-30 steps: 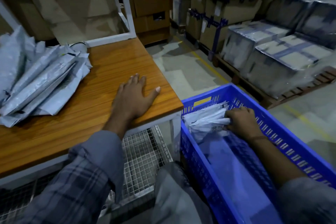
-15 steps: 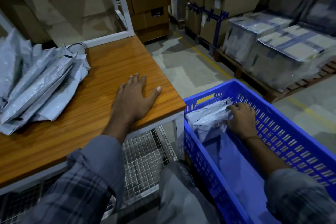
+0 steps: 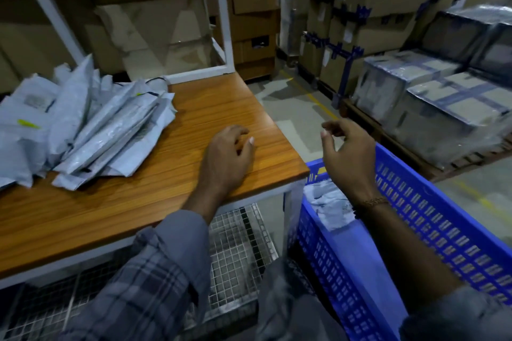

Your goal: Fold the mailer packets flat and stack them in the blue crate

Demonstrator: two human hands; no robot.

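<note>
Wood-grain laminate tops the bench (image 3: 194, 108) in front of you, and your left hand (image 3: 225, 156) rests on it near the right front corner, fingers loosely curled and holding nothing. A loose pile of grey mailer packets (image 3: 91, 124) lies on the left part of the bench, well apart from that hand, several of them leaning and overlapping. Your right hand (image 3: 347, 151) hangs in the air above the far end of the blue crate (image 3: 432, 230), fingers relaxed and slightly bent, empty. The crate stands just beside the bench's right edge, lower than the top. Inside it, at the far end against the wall nearest the bench, sit folded packets (image 3: 331, 206), stacked together. Your plaid sleeve (image 3: 149, 277) covers the left forearm, and a thin bracelet (image 3: 374, 201) circles the right wrist.
</note>
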